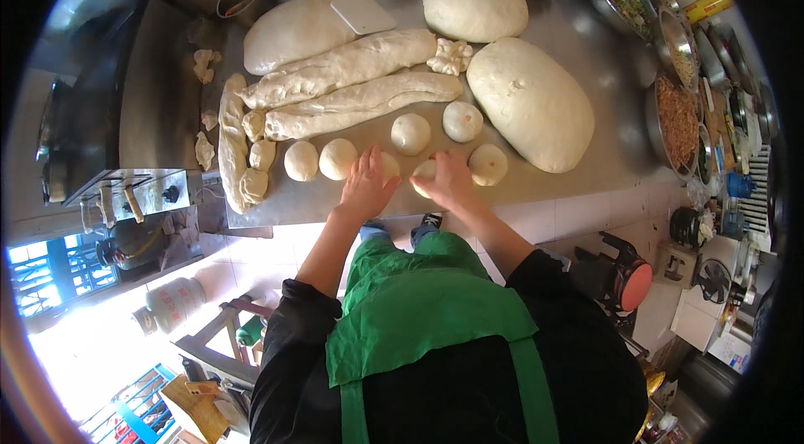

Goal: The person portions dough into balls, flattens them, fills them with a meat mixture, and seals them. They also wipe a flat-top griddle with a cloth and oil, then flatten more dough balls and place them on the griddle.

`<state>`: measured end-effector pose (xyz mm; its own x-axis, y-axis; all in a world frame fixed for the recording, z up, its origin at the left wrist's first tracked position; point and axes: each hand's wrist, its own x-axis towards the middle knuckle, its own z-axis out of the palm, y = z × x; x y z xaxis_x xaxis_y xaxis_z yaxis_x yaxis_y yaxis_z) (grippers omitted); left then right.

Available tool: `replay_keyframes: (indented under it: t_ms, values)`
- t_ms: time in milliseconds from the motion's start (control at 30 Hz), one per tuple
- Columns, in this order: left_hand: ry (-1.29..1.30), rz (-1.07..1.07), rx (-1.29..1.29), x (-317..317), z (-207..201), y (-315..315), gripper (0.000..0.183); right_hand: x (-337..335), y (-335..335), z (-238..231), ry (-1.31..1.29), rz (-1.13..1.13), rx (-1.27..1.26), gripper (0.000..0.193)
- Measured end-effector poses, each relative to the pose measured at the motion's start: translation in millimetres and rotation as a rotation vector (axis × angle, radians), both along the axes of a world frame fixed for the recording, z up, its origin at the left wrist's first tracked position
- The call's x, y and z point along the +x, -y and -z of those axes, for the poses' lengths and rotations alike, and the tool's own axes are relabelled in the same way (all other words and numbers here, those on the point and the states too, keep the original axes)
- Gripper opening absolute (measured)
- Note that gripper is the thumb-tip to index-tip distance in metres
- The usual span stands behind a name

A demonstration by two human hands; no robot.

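Note:
My left hand (365,186) is cupped around a pale dough ball (389,166) near the front edge of the steel table (615,121). Beside it, my right hand (448,182) curls over another dough ball (425,170); fingers partly hide both balls. Two finished-looking round balls, one of them this dough ball (337,159), sit left of my left hand. Behind and right of my hands lie a smooth ball (410,134), a marked ball (462,121) and a third ball (487,165). Small dough lumps (262,155) rest at the far left of the row.
Long dough rolls (364,105) stretch behind the balls, with large dough masses (531,105) around them. A white dough scraper (363,10) lies on the back-left mass. Steel bowls, including one of reddish filling (677,121), line the back and right edges. A stove (138,193) stands left.

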<state>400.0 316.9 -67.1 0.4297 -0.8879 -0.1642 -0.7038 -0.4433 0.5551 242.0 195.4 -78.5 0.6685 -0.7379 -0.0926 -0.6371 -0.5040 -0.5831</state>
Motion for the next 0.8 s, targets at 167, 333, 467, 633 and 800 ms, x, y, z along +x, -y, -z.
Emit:
replay_keyframes:
  t_ms: [167, 333, 467, 633, 800]
  values:
    - [-0.064, 0.067, 0.255, 18.0, -4.8, 10.2, 0.079, -2.6, -16.1, -1.0, 0.053, -0.135, -0.193, 0.053]
    - [-0.019, 0.031, -0.024, -4.4, -1.1, 10.8, 0.064, -2.3, -9.1, 5.7, 0.109, -0.128, 0.156, 0.056]
    - [-0.235, -0.110, 0.012, -14.4, 8.3, 6.9, 0.061, -4.2, 21.1, 1.2, 0.048, 0.004, 0.686, 0.064]
    - [-0.397, -0.227, -0.125, -3.4, 2.4, 3.5, 0.062, 3.2, 36.9, -10.6, 0.030, -0.160, 0.419, 0.050]
    - [-0.705, -0.281, -0.124, -17.4, -10.9, -0.6, 0.059, -15.0, 28.2, -17.7, 0.189, -0.156, -0.252, 0.035]
